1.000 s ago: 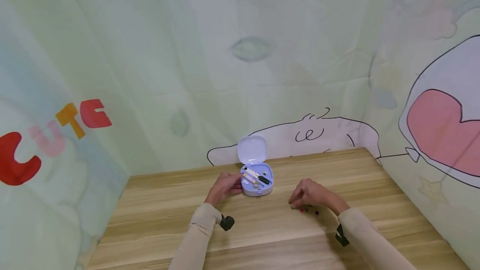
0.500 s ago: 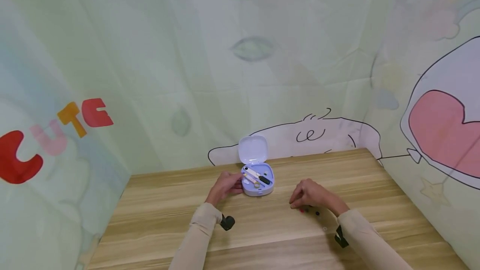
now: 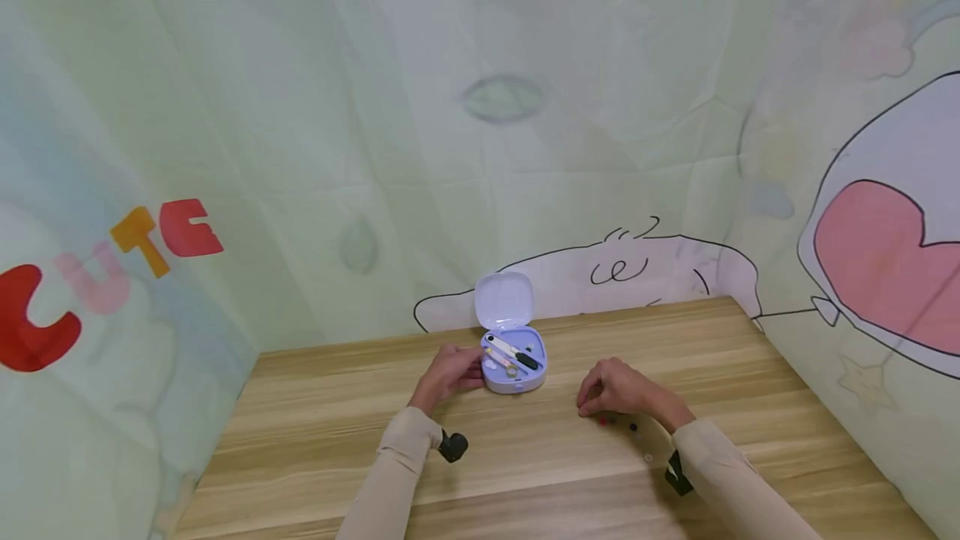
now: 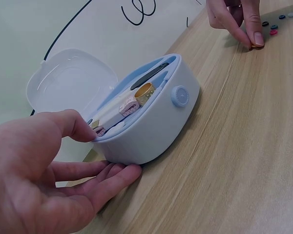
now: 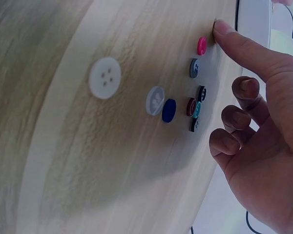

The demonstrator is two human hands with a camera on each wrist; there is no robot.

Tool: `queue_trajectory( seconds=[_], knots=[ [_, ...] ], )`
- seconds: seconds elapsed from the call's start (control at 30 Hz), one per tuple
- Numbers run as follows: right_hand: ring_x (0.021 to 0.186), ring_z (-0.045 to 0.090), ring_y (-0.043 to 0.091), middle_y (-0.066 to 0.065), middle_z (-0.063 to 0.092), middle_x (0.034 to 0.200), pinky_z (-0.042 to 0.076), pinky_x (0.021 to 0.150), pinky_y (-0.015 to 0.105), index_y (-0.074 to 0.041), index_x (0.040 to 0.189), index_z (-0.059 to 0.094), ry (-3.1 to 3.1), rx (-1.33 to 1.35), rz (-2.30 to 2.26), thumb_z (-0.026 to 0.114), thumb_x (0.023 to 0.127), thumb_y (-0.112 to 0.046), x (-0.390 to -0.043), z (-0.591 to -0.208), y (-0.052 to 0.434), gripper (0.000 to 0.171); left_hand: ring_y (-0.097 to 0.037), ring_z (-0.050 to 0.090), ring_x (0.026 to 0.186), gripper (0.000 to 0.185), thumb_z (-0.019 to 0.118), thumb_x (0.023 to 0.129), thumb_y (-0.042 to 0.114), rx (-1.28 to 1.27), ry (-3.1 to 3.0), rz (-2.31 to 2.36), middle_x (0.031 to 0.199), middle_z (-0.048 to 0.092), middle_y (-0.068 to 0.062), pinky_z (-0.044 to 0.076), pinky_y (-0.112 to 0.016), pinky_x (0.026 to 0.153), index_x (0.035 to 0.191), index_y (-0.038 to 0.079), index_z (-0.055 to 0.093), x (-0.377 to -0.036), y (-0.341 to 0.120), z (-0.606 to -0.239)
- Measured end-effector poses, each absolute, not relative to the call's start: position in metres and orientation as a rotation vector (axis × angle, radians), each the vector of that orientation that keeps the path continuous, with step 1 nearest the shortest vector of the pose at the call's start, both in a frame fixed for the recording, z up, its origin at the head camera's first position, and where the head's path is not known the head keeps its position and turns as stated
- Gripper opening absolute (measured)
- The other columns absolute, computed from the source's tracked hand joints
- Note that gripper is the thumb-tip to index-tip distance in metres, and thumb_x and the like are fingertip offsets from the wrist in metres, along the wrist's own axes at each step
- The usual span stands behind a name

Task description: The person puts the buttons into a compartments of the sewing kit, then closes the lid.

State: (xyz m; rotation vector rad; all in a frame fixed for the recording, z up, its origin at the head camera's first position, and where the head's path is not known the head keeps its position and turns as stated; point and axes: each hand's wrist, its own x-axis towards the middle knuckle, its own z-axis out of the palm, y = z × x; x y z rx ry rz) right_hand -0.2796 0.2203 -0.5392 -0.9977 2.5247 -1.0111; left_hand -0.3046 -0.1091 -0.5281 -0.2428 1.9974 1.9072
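A small pale-blue and white sewing box (image 4: 158,134) stands on the wooden table with its lid (image 3: 504,300) raised. My left hand (image 3: 450,369) holds its left side, thumb at the rim and the other fingers low against the outer wall. Inside lie a black-handled tool (image 3: 527,360), a gold thimble-like ring (image 4: 145,93) and a rolled tape measure (image 4: 129,106). To the right of the box, my right hand (image 3: 618,386) pinches a small yellowish button (image 4: 257,46) at the tabletop between thumb and forefinger. Its other fingers are curled, off the table.
Loose buttons lie near my right hand: a pink button (image 5: 201,46), a white button (image 5: 105,78), a clear button (image 5: 155,101), a blue button (image 5: 169,110) and several dark ones. A printed cloth backdrop (image 3: 360,190) rises behind the table (image 3: 337,440).
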Motion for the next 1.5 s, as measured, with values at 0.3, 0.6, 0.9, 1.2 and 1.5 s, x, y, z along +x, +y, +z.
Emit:
queue_trajectory(
  seconds=[0.3, 0.6, 0.9, 1.2, 1.5],
  knots=[
    [0.076, 0.062, 0.003, -0.014, 0.073, 0.082, 0.054, 0.074, 0.023, -0.017, 0.084, 0.08, 2.522, -0.946, -0.996, 0.086, 0.086, -0.015, -0.277, -0.538, 0.219, 0.006, -0.017, 0.065, 0.077, 0.023, 0.061, 0.093, 0.008, -0.237, 2.01, 1.899, 0.09, 0.068, -0.012, 0.064, -0.032, 0.075, 0.104, -0.011, 0.068, -0.306, -0.108, -0.53],
    [0.077, 0.061, 0.006, -0.014, 0.072, 0.081, 0.053, 0.075, 0.026, -0.02, 0.085, 0.079, 2.524, -0.908, -0.969, 0.083, 0.088, -0.016, -0.279, -0.536, 0.211, 0.007, -0.019, 0.066, 0.082, 0.029, 0.061, 0.095, 0.01, -0.235, 2.023, 1.866, 0.098, 0.069, -0.015, 0.064, -0.036, 0.081, 0.113, -0.012, 0.067, -0.305, -0.108, -0.53],
    [0.065, 0.054, 0.005, -0.012, 0.065, 0.071, 0.045, 0.058, 0.02, -0.014, 0.087, 0.079, 2.49, -0.929, -1.073, 0.081, 0.09, -0.014, -0.286, -0.534, 0.201, 0.004, -0.019, 0.066, 0.085, 0.032, 0.062, 0.095, 0.012, -0.249, 2.029, 1.855, 0.101, 0.07, -0.016, 0.064, -0.036, 0.083, 0.116, -0.012, 0.066, -0.305, -0.109, -0.528],
    [0.071, 0.051, 0.013, -0.005, 0.057, 0.073, 0.04, 0.059, 0.022, -0.017, 0.091, 0.078, 2.497, -0.771, -1.283, 0.08, 0.092, -0.02, -0.299, -0.524, 0.188, 0.004, -0.019, 0.066, 0.082, 0.03, 0.061, 0.095, 0.011, -0.263, 2.029, 1.863, 0.099, 0.07, -0.016, 0.064, -0.032, 0.078, 0.114, -0.012, 0.066, -0.305, -0.11, -0.529],
    [0.078, 0.051, 0.02, 0.001, 0.056, 0.08, 0.04, 0.065, 0.027, -0.014, 0.096, 0.078, 2.484, -0.571, -1.401, 0.079, 0.093, -0.024, -0.312, -0.516, 0.172, 0.011, -0.019, 0.066, 0.084, 0.03, 0.061, 0.096, 0.011, -0.252, 2.023, 1.861, 0.102, 0.07, -0.017, 0.064, -0.035, 0.082, 0.115, -0.012, 0.066, -0.304, -0.11, -0.528]
  ],
)
